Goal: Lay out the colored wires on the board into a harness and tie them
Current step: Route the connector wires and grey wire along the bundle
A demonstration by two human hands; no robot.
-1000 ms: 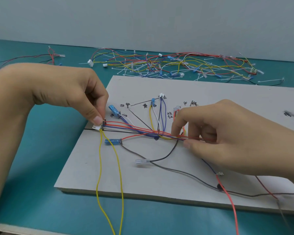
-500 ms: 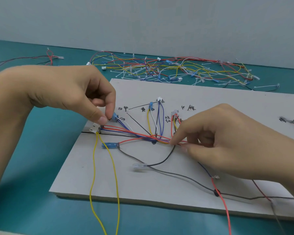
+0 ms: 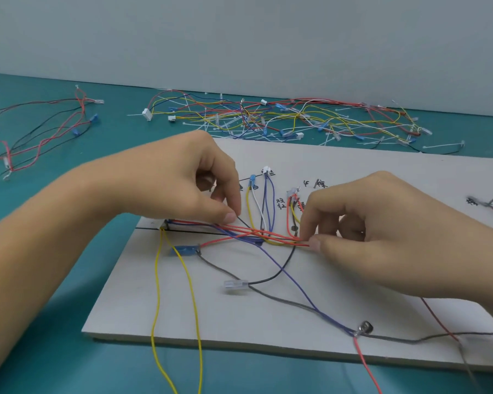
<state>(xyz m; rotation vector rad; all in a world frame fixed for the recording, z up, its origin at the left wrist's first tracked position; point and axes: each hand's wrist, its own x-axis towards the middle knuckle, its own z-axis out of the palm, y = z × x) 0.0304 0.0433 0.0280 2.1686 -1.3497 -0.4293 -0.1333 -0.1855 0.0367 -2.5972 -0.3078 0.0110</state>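
A grey board lies on the teal table, marked with handwritten labels. Across its middle runs a wire bundle of red, blue and yellow strands, starting at a white connector on the left. My left hand pinches the bundle with thumb and forefinger just right of that connector. My right hand pinches the same bundle farther right. Two yellow wires hang off the board's front edge. A blue terminal and a clear terminal lie on the board.
A tangled pile of loose wires and white cable ties lies behind the board. A smaller bunch of red and black wires sits at far left. A red wire and a grey wire trail off the board's front right.
My left hand has slid right along the bundle, away from the white connector. My right hand keeps its pinch at about the same spot. The camera view shifted slightly.
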